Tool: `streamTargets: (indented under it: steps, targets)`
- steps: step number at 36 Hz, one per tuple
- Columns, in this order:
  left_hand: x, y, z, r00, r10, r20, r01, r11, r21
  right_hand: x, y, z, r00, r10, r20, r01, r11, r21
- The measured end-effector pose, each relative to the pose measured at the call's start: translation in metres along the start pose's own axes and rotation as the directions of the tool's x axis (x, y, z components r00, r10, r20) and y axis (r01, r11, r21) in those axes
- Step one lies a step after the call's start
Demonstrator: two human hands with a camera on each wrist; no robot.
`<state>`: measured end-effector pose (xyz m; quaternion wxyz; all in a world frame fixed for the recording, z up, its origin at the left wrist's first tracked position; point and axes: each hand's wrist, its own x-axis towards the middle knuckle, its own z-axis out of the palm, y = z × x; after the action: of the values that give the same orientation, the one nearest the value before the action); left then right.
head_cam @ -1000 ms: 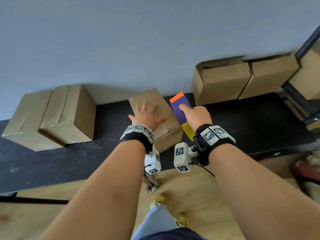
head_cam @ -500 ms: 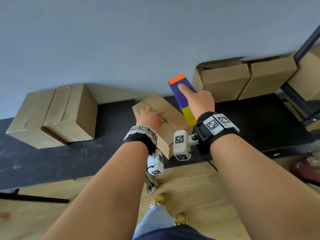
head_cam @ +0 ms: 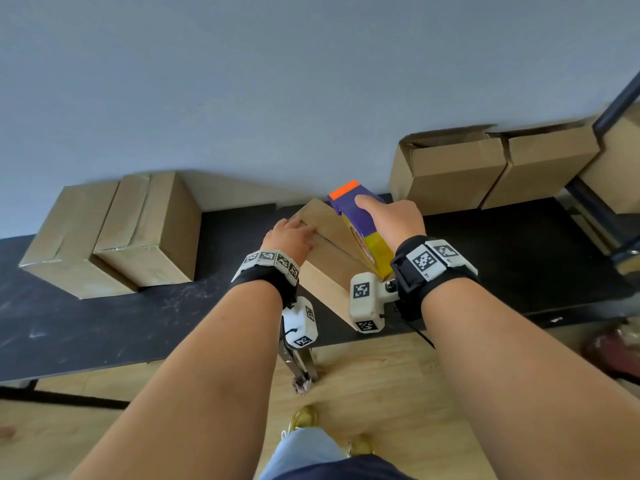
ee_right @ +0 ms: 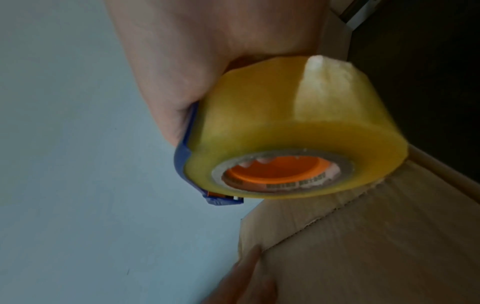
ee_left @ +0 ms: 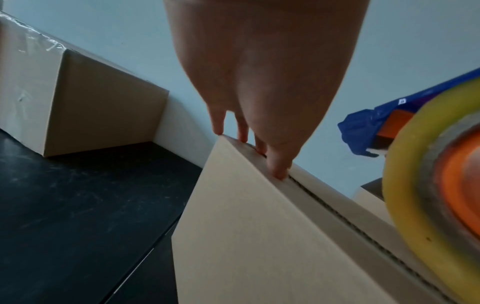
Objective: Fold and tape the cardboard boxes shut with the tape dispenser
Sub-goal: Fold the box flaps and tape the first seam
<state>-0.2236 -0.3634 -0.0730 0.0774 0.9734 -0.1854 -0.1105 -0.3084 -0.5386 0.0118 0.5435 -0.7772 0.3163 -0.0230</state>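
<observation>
A small cardboard box (head_cam: 330,271) stands skewed near the front edge of the black table (head_cam: 104,323). My left hand (head_cam: 291,233) lies on its top with straight fingers (ee_left: 276,164) pressing the flaps down by the centre seam at the far end. My right hand (head_cam: 391,220) grips the tape dispenser (head_cam: 360,220), which is purple with an orange tip and carries a yellow tape roll (ee_right: 298,133). The roll sits low over the near right part of the box top (ee_right: 363,246). The seam between the flaps (ee_left: 337,209) still shows bare cardboard edges.
Two closed, taped boxes (head_cam: 114,233) stand side by side at the table's left. Open-topped boxes (head_cam: 450,171) (head_cam: 543,161) line the back right against the grey wall. A dark metal rack (head_cam: 616,109) holding another box is at the far right. Wooden floor lies below.
My right hand lifted the dispenser from beside the box and brought its roll down over the box top. My left hand slid from the top's middle to the far end. The box turned slightly.
</observation>
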Motion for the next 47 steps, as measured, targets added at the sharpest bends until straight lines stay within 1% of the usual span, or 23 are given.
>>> streamTargets:
  steps: [4,6,8,10,11,12,13,14,15,16,17,20,24,26,29,31,33,36,37,39,44,46,47]
  targets:
    - [0.01,-0.011,-0.004,1.0,-0.022,-0.02,0.021,0.997,-0.078,0.003,-0.008,0.009,0.998,-0.009,0.064,0.009,1.0,0.014]
    - [0.02,-0.018,-0.009,0.997,-0.074,-0.002,0.072,0.977,-0.202,0.005,-0.013,0.014,0.994,-0.018,0.107,0.016,1.0,0.015]
    - [0.025,-0.025,-0.019,0.99,-0.143,0.002,0.132,0.913,-0.386,0.007,-0.016,0.019,0.988,-0.023,0.153,0.024,1.0,-0.001]
    - [0.03,-0.032,-0.032,0.976,-0.215,-0.04,0.16,0.825,-0.542,0.008,-0.018,0.022,0.98,-0.025,0.198,0.034,0.998,-0.045]
    - [0.032,-0.034,-0.039,0.972,-0.232,-0.031,0.164,0.77,-0.617,0.009,-0.018,0.023,0.975,-0.025,0.219,0.043,0.996,-0.075]
    - [0.034,-0.035,-0.045,0.975,-0.22,0.018,0.171,0.699,-0.695,0.01,-0.019,0.024,0.972,-0.027,0.233,0.053,0.993,-0.106]
    - [0.036,-0.034,-0.051,0.977,-0.185,0.105,0.199,0.623,-0.757,0.011,-0.02,0.024,0.97,-0.026,0.241,0.06,0.989,-0.134]
    - [0.037,-0.033,-0.056,0.966,-0.159,0.203,0.256,0.511,-0.821,0.012,-0.02,0.024,0.97,-0.027,0.244,0.067,0.985,-0.157]
    - [0.037,-0.03,-0.06,0.943,-0.166,0.288,0.33,0.367,-0.87,0.013,-0.021,0.024,0.969,-0.026,0.245,0.07,0.982,-0.173]
    - [0.038,-0.028,-0.063,0.923,-0.182,0.338,0.376,0.242,-0.894,0.014,-0.021,0.023,0.969,-0.024,0.247,0.071,0.981,-0.181]
    - [0.039,-0.026,-0.064,0.913,-0.181,0.367,0.398,0.192,-0.897,0.014,-0.021,0.023,0.968,-0.021,0.249,0.069,0.98,-0.185]
    - [0.043,-0.024,-0.06,0.896,-0.131,0.425,0.443,0.176,-0.879,0.017,-0.02,0.021,0.967,-0.018,0.256,0.071,0.977,-0.202]
    - [0.048,-0.022,-0.058,0.86,-0.133,0.493,0.51,0.183,-0.84,0.02,-0.018,0.021,0.967,-0.013,0.254,0.067,0.976,-0.206]
    - [0.052,-0.025,-0.057,0.825,-0.12,0.552,0.564,0.22,-0.796,0.021,-0.019,0.022,0.968,-0.01,0.252,0.063,0.977,-0.203]
    - [0.052,-0.031,-0.056,0.735,-0.08,0.673,0.665,0.276,-0.694,0.023,-0.018,0.023,0.968,-0.004,0.253,0.056,0.978,-0.2]
    - [0.054,-0.035,-0.053,0.711,-0.05,0.701,0.684,0.276,-0.675,0.024,-0.018,0.023,0.967,-0.002,0.256,0.055,0.978,-0.201]
    - [0.055,-0.037,-0.048,0.717,-0.028,0.696,0.676,0.27,-0.685,0.025,-0.017,0.022,0.965,-0.004,0.262,0.058,0.978,-0.2]
    - [0.058,-0.036,-0.047,0.771,-0.06,0.633,0.63,0.214,-0.747,0.026,-0.018,0.022,0.962,-0.005,0.272,0.062,0.977,-0.204]
    - [0.056,-0.035,-0.049,0.788,-0.082,0.61,0.611,0.215,-0.762,0.026,-0.018,0.022,0.961,-0.004,0.276,0.064,0.976,-0.208]
    - [0.054,-0.033,-0.052,0.804,-0.105,0.585,0.593,0.218,-0.775,0.026,-0.018,0.022,0.958,-0.003,0.286,0.066,0.975,-0.212]
    - [0.052,-0.04,-0.052,0.803,-0.119,0.584,0.596,0.169,-0.785,0.028,-0.02,0.025,0.954,0.009,0.3,0.06,0.973,-0.222]
    - [0.05,-0.042,-0.055,0.796,-0.129,0.592,0.605,0.177,-0.776,0.027,-0.022,0.026,0.952,0.008,0.305,0.056,0.978,-0.202]
    - [0.048,-0.041,-0.059,0.793,-0.134,0.594,0.609,0.196,-0.769,0.027,-0.023,0.026,0.951,0.005,0.308,0.058,0.98,-0.193]
